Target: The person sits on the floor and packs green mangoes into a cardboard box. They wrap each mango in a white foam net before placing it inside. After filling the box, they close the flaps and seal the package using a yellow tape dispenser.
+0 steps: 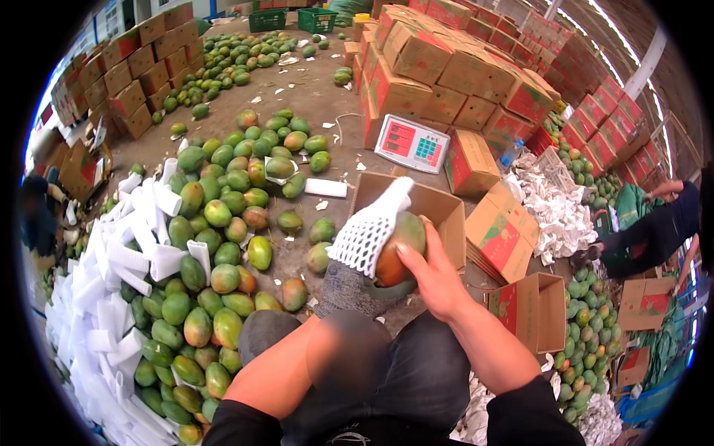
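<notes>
My right hand (pixel 437 276) grips a large green and reddish-orange mango (pixel 408 230), thumb on the near side. My left hand (pixel 346 288), in a grey knit glove, is against the mango's left side. A white foam net sleeve (pixel 361 239) is stretched over the gloved fingers, its narrow end pointing up and right. The net hides most of those fingers. Just beyond my hands stands an open cardboard box (pixel 446 204). To the left lies a big heap of mangoes (pixel 227 279), beside a pile of white foam sleeves (pixel 100 305).
A digital scale (pixel 411 143) stands before stacked cartons (pixel 472 70). At right are flattened cardboard (pixel 508 234), another open box (pixel 547 312), crumpled paper (pixel 554 212) and more mangoes (pixel 587 320). A person's dark-clothed leg (pixel 643 241) reaches in at far right. Green crates (pixel 316 20) sit far back.
</notes>
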The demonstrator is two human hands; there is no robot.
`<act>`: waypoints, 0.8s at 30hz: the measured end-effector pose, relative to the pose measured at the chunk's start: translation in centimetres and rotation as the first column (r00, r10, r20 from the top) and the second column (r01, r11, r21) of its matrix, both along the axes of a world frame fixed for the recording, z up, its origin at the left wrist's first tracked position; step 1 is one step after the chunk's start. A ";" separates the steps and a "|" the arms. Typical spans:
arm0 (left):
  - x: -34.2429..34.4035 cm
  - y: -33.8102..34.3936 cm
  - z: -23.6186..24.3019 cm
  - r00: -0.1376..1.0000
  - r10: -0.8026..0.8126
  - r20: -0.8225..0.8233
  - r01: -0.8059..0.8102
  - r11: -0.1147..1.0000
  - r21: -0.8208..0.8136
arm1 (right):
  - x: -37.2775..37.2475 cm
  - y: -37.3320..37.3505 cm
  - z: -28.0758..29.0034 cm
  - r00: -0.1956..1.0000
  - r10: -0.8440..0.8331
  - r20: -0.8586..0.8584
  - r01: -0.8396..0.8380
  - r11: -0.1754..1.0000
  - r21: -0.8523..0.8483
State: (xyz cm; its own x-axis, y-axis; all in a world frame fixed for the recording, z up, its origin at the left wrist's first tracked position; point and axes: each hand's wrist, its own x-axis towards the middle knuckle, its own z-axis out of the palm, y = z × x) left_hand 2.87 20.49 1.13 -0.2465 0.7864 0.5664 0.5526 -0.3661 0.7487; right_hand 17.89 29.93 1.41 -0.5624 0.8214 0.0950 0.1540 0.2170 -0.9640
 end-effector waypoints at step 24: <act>-0.6 0.0 0.2 0.882 -0.070 0.466 0.129 0.987 -0.098 | 4.6 -2.6 1.3 0.990 -0.067 -0.122 0.127 0.798 0.589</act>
